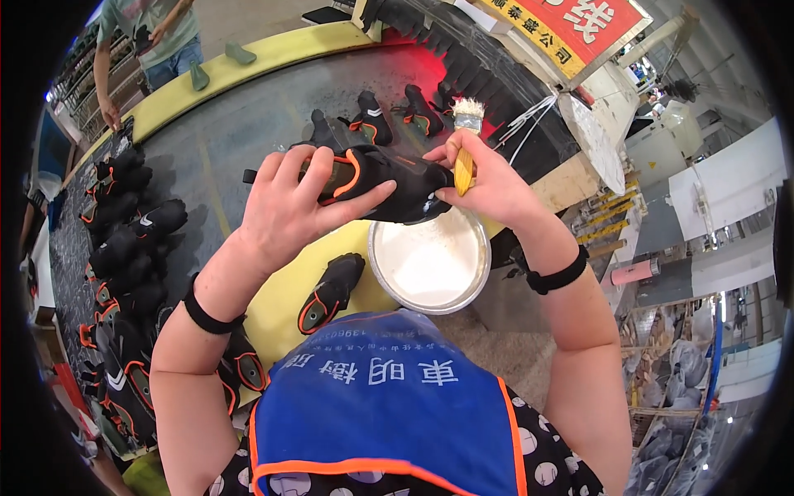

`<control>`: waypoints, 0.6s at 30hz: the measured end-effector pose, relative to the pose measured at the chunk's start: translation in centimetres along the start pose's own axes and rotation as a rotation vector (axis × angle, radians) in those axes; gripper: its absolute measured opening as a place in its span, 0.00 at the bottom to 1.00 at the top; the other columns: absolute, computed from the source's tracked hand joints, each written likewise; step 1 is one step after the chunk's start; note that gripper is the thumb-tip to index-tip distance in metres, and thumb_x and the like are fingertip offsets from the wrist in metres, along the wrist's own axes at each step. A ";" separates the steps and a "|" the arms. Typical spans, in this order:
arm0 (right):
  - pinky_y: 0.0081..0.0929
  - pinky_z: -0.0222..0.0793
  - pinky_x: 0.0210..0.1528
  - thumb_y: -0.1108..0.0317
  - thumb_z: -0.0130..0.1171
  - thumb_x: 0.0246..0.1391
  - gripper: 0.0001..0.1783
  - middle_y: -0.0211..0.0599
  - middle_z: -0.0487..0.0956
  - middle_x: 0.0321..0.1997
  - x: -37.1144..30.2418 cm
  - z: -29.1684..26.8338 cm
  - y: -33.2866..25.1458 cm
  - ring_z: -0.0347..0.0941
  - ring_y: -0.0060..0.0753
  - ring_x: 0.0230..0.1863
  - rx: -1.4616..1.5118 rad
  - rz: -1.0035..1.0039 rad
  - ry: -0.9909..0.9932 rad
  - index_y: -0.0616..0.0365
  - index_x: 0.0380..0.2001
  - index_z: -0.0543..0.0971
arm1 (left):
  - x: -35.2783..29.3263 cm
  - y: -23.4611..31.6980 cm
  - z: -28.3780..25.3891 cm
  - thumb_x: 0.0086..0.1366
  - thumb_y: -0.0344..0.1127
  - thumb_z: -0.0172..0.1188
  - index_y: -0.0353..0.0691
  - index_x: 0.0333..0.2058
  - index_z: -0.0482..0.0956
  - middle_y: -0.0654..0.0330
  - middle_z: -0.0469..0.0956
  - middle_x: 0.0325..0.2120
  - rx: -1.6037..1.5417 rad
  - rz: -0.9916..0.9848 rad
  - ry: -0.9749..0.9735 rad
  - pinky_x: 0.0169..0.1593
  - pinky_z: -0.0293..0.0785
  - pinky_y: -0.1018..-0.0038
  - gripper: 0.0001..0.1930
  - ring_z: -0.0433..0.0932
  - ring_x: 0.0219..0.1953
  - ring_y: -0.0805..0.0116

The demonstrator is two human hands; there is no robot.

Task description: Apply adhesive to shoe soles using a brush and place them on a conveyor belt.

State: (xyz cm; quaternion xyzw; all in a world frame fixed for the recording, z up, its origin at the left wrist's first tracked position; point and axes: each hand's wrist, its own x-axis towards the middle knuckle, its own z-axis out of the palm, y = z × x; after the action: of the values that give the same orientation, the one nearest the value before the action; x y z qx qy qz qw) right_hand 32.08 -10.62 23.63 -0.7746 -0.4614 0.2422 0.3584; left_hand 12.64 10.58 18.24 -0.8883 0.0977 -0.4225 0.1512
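Observation:
A black shoe upper with orange trim (387,178) is held up above the bowl's far rim. My left hand (302,194) grips it round the collar, thumb along its near side. My right hand (490,183) holds a paintbrush (466,165) by its yellow handle, bristles up and coated white; its fingers also touch the toe of the shoe. Small white spots show near the toe. Beneath is a metal bowl (379,277) of white liquid. Another black shoe (332,291) lies on the yellow ledge left of the bowl.
Black shoes (124,273) crowd the left side. Several more stand on the grey conveyor belt (248,124), by a red-lit opening with dark strip curtains (430,37). Green shoe lasts (240,54) rest on the far yellow edge (306,40). Another person (153,37) stands at the far left.

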 end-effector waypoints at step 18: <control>0.28 0.69 0.53 0.77 0.75 0.42 0.29 0.36 0.77 0.51 -1.1 1.1 1.0 0.70 0.24 0.48 0.239 -0.130 0.128 0.52 0.37 0.62 | -1.7 -0.7 -0.8 0.33 0.33 0.73 0.68 0.59 0.73 0.56 0.70 0.43 -0.195 -0.146 -0.053 0.43 0.70 0.62 0.47 0.73 0.42 0.56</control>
State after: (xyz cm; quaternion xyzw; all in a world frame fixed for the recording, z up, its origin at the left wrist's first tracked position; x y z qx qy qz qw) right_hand 31.41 -11.52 22.21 -0.7089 -0.4547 0.2219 0.4914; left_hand 10.97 11.58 17.80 -0.9145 0.0693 -0.3970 0.0353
